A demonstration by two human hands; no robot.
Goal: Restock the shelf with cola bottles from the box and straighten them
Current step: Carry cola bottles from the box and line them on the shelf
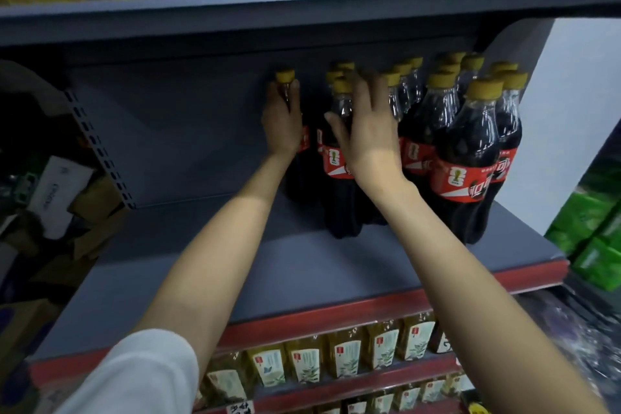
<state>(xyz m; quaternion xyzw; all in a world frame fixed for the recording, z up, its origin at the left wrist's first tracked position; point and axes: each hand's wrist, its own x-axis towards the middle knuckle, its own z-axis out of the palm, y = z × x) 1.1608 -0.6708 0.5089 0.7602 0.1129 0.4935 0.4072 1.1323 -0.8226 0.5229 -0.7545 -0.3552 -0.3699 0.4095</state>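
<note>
Your left hand [281,121] grips the neck of a cola bottle [291,131] just under its yellow cap, fingers and thumb curled round the clear plastic, and the bottle stands upright at the left end of the row, deep on the grey shelf [235,265]. Your right hand [368,126] is spread with straight fingers laid flat against the next bottles [339,158] in the row, holding none of them. The cola bottles are all alike: dark, nearly black liquid up to the shoulder, clear ribbed necks, yellow caps, and a red label round the waist with a white wedge and a small gold emblem. They stand in close files running front to back, and the nearest one at the right [470,161] stands close to the shelf's red front edge [369,309]. The left half of the shelf board is bare grey. Below the red edge, rows of yellow oil bottles [346,358] with pale labels fill the lower shelves. Green packs [594,232] are stacked off to the right, and cardboard boxes [50,198] lie to the left beyond the shelf's side panel.
</note>
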